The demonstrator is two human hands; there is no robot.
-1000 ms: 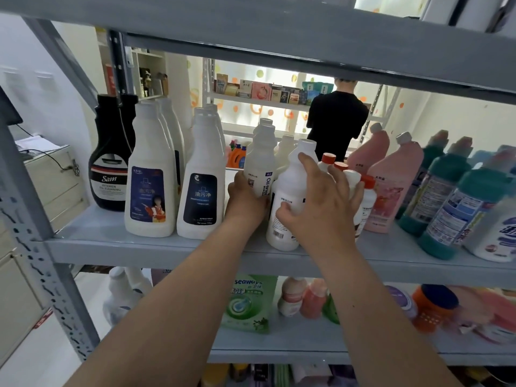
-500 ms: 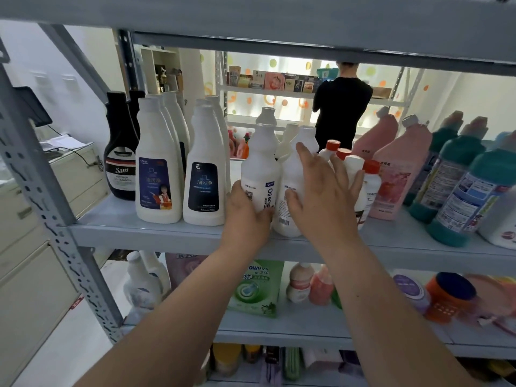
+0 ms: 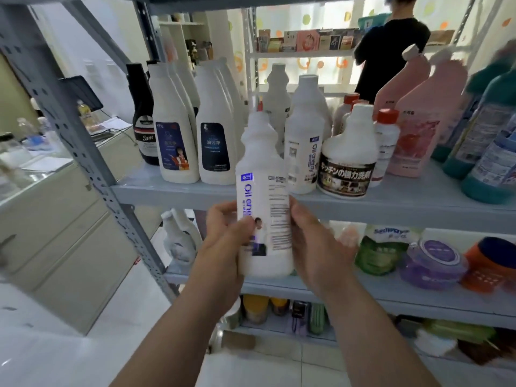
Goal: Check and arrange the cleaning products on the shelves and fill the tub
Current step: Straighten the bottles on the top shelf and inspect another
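Observation:
A white cleaner bottle (image 3: 264, 191) with a blue-lettered label is upright in front of the grey metal shelf (image 3: 178, 188), off the shelf board. My left hand (image 3: 223, 247) grips its lower left side with the thumb across the label. My right hand (image 3: 315, 247) holds its right side, fingers behind the bottle. On the shelf behind stand a matching white bottle (image 3: 304, 141), a white bottle with a dark Japanese label (image 3: 346, 160), two tall white bottles with dark labels (image 3: 192, 127) and a black bottle (image 3: 142, 115).
Pink bottles (image 3: 413, 118) and teal bottles (image 3: 488, 141) fill the shelf's right end. The lower shelf (image 3: 363, 291) carries a green pouch, a purple tub and an orange tub. A person in black (image 3: 388, 51) stands behind the rack. A beige cabinet (image 3: 55, 219) is at the left.
Both hands have pulled one white bottle off the shelf and lowered it toward me. The bottle with the dark Japanese label behind it now shows. The view has tilted down.

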